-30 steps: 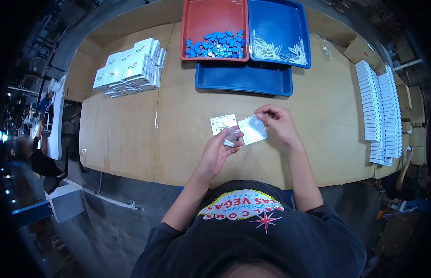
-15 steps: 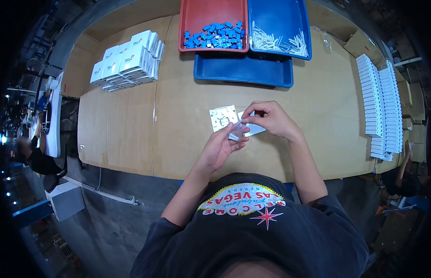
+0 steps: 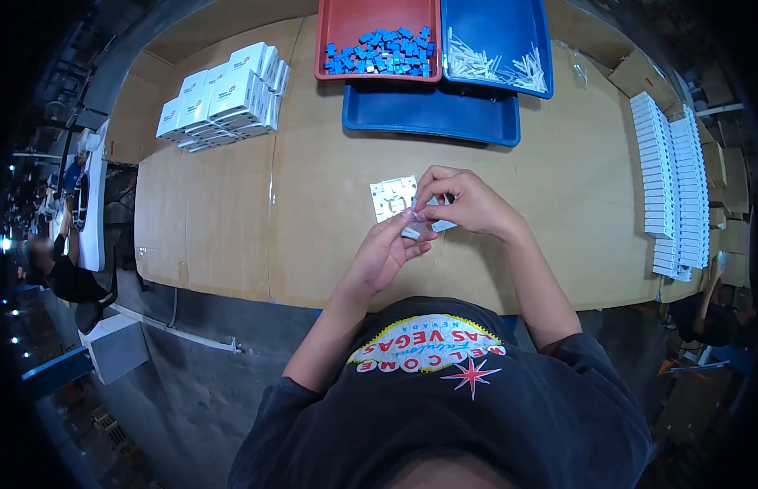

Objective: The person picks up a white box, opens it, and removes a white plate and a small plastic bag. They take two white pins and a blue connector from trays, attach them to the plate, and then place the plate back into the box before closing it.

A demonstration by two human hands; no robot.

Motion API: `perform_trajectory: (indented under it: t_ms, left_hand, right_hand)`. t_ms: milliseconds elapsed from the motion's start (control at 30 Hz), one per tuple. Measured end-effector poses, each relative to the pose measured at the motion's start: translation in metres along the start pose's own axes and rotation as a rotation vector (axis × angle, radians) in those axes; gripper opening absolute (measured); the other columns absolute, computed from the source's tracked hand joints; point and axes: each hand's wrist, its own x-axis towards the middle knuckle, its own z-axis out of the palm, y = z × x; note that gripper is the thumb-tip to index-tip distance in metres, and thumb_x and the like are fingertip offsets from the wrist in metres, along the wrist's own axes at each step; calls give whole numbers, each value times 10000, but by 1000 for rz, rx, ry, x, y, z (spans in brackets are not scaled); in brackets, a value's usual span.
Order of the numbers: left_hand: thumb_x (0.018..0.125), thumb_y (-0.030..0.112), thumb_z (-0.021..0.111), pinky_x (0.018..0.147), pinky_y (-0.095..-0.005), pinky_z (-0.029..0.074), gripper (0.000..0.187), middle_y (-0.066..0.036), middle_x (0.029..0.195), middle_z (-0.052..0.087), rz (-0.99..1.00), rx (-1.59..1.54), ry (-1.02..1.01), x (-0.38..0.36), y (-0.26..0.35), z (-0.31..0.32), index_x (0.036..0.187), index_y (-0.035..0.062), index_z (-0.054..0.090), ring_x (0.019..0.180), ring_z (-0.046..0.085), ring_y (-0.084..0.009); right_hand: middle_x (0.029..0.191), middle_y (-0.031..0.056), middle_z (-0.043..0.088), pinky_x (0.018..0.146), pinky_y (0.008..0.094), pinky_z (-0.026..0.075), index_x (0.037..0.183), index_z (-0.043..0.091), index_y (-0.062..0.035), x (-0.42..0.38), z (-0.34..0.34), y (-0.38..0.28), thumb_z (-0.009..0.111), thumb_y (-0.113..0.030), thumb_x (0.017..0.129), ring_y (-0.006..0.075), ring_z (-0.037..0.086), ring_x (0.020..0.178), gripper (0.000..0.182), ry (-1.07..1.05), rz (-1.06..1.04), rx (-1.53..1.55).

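Between my two hands is a small clear plastic bag with something white inside. My left hand pinches it from below with thumb and fingers. At its upper edge, the fingertips of my right hand are closed on the plastic. Just beyond my fingers lies an open white plastic housing with moulded shapes inside. A flat white piece beside it is mostly covered by my right hand.
A red tray of blue parts and a blue tray of white sticks overlap a lower blue tray. Stacked white boxes stand left, rows of white pieces right. Other people sit at the sides.
My right hand has shifted slightly left and its fingers have drawn in closer to my left fingertips at the bag's edge. The view has tilted slightly.
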Motion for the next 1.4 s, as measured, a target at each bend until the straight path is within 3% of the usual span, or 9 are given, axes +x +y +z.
perform_trajectory:
  t_ms: [67,267,400,500,567,767,967,1167,1400]
  left_hand:
    - [1148,344,458,917,-359,600,415,-130,1235,709,-3,11,15,0,2,4,1365,9,570,1073,729,-228]
    - [1163,356,405,896,-365,610,431,-126,1213,706,15,19,17,3,-1,-2,1366,2,545,1054,738,-235]
    - [1165,331,405,915,-357,601,434,-137,1205,721,52,11,-4,0,2,2,1354,-20,575,1051,738,-226]
    - [1148,312,462,930,-343,584,425,-152,1157,753,164,442,41,-1,3,8,1306,-38,644,1025,745,-214]
    - [1147,279,462,936,-341,583,403,-146,1133,763,213,478,33,2,-1,2,1293,-37,665,1020,746,-206]
    - [1150,242,463,921,-344,590,372,-124,1141,765,280,510,26,3,-4,0,1277,-28,685,999,748,-192]
    - [1150,237,474,917,-331,590,365,-111,1097,770,287,543,27,3,-1,8,1250,-32,700,970,744,-172]
    - [1150,260,482,892,-305,579,372,-93,1043,775,375,560,89,7,-10,4,1215,-23,715,938,739,-153]
    - [1148,284,501,849,-280,569,384,-79,1034,771,403,532,138,5,-9,8,1189,-29,721,931,728,-125]
  right_hand:
    - [1149,83,703,917,317,514,991,776,1,0,-4,-1,758,-106,945,198,667,1040,118,-43,0,-18]
    - [1221,88,722,923,338,522,1021,785,-12,-2,-7,-7,754,-149,964,208,679,1078,152,-145,11,-93]
    - [1145,89,747,907,338,526,1003,778,-5,-1,-8,2,767,-148,950,202,691,1022,153,-112,54,8]
    - [1075,74,757,880,326,525,981,771,-7,-1,-11,5,786,-143,929,172,689,978,146,-89,130,40]
    - [1045,60,758,858,317,522,984,770,-18,-2,-14,7,798,-139,914,147,680,956,142,-96,209,-1]
    - [1060,40,747,834,298,508,1032,759,-32,-2,-3,-7,795,-135,914,124,665,941,161,29,152,84]
    - [1061,29,742,819,279,501,1072,758,-42,-6,9,23,765,-136,948,118,658,955,155,100,47,161]
    - [1074,41,742,841,287,522,1115,739,-20,-8,26,10,733,-110,978,111,661,959,163,207,246,176]
    - [1078,60,736,876,279,544,1098,717,3,-14,56,28,719,-79,997,108,672,953,130,399,186,747]
